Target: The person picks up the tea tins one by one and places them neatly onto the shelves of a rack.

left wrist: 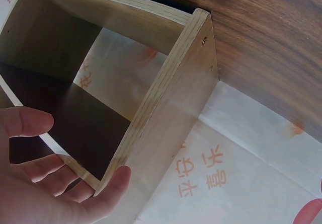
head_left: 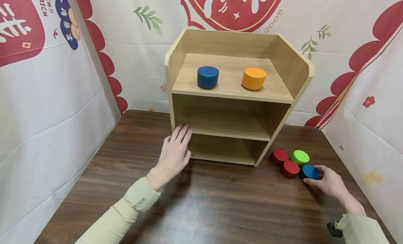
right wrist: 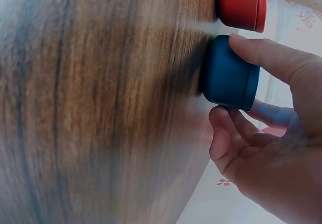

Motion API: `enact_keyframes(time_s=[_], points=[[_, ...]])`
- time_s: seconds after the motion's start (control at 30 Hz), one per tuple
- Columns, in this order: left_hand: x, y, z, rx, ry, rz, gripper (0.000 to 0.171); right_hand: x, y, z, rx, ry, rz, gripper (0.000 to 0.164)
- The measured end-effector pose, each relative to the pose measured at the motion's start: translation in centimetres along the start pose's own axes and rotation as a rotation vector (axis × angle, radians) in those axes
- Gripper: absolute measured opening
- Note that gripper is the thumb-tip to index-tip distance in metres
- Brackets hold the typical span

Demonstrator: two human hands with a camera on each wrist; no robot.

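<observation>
At the table's right side my right hand [head_left: 329, 183] pinches a blue round tin [right wrist: 229, 75] between thumb and fingers. The tin stands on the table, close to two red tins [head_left: 289, 169] and a green tin [head_left: 300, 157]. My left hand [head_left: 174, 151] rests at the left front edge of a small wooden shelf unit [head_left: 231, 137], its fingers fairly straight. In the left wrist view, fingertips [left wrist: 118, 176] lie against the side panel and others reach past a board's edge. Another blue tin [head_left: 207, 77] and an orange tin [head_left: 254, 78] stand on the unit's top board.
The shelf unit stands at the back of a dark wooden table [head_left: 220, 202], with two compartments below its top board. Printed cloth [head_left: 132, 62] hangs behind and along both sides. A dark band [head_left: 334, 230] shows at the right sleeve.
</observation>
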State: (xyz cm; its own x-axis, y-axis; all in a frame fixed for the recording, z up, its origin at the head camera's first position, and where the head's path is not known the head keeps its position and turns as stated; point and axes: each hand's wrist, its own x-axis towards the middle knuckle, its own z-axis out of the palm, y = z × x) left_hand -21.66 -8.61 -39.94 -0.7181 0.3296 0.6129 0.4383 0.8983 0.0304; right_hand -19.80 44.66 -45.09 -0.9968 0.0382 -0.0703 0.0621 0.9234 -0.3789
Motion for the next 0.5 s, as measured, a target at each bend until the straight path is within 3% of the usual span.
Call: enact_keyframes(time_s=[0.17,0.5], points=[[0.0,0.0,0.1,0.001,0.002,0.002,0.068,-0.3,-0.2,-0.2,0.007,0.032,0.005,0.083],[0.0,-0.1,0.0,0.009,-0.004,0.01,0.068,-0.9,-1.6,-1.1,0.025,0.175,-0.036,0.075]])
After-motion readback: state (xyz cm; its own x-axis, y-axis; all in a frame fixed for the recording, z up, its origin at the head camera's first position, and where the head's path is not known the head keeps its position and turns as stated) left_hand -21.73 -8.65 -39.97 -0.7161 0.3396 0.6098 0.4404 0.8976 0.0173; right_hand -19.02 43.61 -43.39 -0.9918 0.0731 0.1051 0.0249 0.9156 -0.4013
